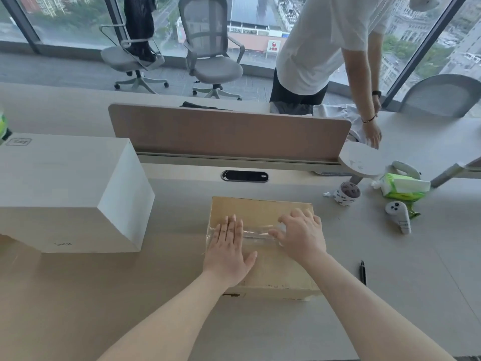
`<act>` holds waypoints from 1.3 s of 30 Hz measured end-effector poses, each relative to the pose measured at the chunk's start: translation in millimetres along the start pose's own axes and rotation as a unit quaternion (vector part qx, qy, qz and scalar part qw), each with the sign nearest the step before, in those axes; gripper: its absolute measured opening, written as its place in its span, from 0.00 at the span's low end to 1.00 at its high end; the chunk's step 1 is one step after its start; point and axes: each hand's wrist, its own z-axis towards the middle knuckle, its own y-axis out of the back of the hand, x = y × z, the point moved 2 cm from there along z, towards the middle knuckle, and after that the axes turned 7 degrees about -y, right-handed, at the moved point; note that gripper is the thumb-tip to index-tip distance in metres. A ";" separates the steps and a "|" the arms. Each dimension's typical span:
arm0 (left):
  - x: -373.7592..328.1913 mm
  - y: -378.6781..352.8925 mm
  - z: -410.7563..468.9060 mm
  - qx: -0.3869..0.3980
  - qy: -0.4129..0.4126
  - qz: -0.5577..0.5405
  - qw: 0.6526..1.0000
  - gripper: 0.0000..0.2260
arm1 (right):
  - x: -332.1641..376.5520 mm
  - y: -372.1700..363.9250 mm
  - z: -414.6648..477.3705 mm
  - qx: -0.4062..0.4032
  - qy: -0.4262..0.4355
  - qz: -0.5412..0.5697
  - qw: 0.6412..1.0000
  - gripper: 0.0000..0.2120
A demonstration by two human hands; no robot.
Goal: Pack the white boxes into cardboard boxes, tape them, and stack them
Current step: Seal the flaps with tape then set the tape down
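A closed cardboard box (263,207) lies on the desk in front of me. A strip of clear tape (256,234) runs across its top along the seam. My left hand (229,254) presses flat on the left end of that strip, fingers straight. My right hand (302,235) is curled over a clear tape roll (281,227) at the strip's right end; the hand hides most of the roll. A large white box (65,188) stands on the desk to the left, apart from both hands.
A black pen (362,272) lies right of the cardboard box. Farther right are a white controller (399,216), a green tissue pack (402,188) and a printed cup (347,194). A brown divider panel (229,131) closes the desk's back. Another person (328,48) leans over the opposite desk.
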 end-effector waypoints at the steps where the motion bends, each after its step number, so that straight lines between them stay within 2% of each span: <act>1: -1.2 2.5 0.4 0.011 0.005 0.001 1.000 0.39 | -5.3 0.1 0.2 0.004 0.006 0.050 0.999 0.20; 4: -11.4 9.5 4.5 0.029 0.024 -0.020 0.999 0.43 | -32.0 2.7 1.7 0.047 -0.031 0.236 0.970 0.18; 8: -36.9 7.1 12.1 -0.001 0.019 -0.061 0.998 0.45 | -39.8 -0.3 1.0 0.068 -0.022 0.280 0.957 0.15; 10: -40.1 2.3 13.1 0.000 0.027 -0.049 0.998 0.46 | -36.4 -0.1 0.2 0.024 0.002 0.212 0.977 0.15; 13: -41.0 1.6 14.1 0.008 0.033 -0.027 0.999 0.46 | -37.0 4.6 0.4 -0.047 0.021 0.023 0.998 0.15; 16: -43.6 4.0 16.3 0.027 0.045 -0.010 0.999 0.47 | -40.1 6.4 4.2 -0.015 0.029 -0.004 0.999 0.17; 18: -47.9 7.9 18.2 0.036 0.055 -0.010 0.998 0.48 | -52.6 12.5 8.6 0.029 0.021 0.078 0.996 0.18; 21: -60.6 8.3 20.2 0.026 0.064 -0.030 0.997 0.49 | -79.8 19.7 11.3 0.089 -0.009 0.232 0.969 0.19; 24: -67.5 3.1 21.7 0.010 0.075 -0.040 0.996 0.49 | -87.0 13.1 8.5 0.101 0.001 0.269 0.958 0.16; 26: -65.7 -0.4 23.1 0.010 0.078 -0.031 0.996 0.49 | -83.8 12.5 10.3 0.064 0.018 0.234 0.970 0.15; 29: -65.5 0.0 22.9 0.018 0.077 -0.014 0.997 0.49 | -77.9 17.3 15.8 0.011 0.034 0.064 0.997 0.15; 30: -67.0 0.9 23.7 0.021 0.080 -0.012 0.997 0.49 | -76.0 19.0 17.2 0.008 0.032 0.011 0.999 0.14; 32: -70.9 5.0 24.7 0.030 0.090 -0.017 0.995 0.50 | -76.0 18.7 18.0 0.016 0.026 -0.024 0.999 0.15; 34: -76.7 9.9 25.2 0.017 0.102 -0.030 0.994 0.50 | -82.5 19.1 17.4 0.018 0.032 0.015 0.999 0.18; 36: -86.8 13.5 26.7 0.002 0.086 -0.050 0.995 0.49 | -93.6 18.7 17.3 0.033 0.027 0.103 0.994 0.19; 39: -104.3 9.8 29.0 -0.009 0.057 -0.069 0.996 0.47 | -106.9 13.3 14.0 0.063 0.008 0.239 0.969 0.19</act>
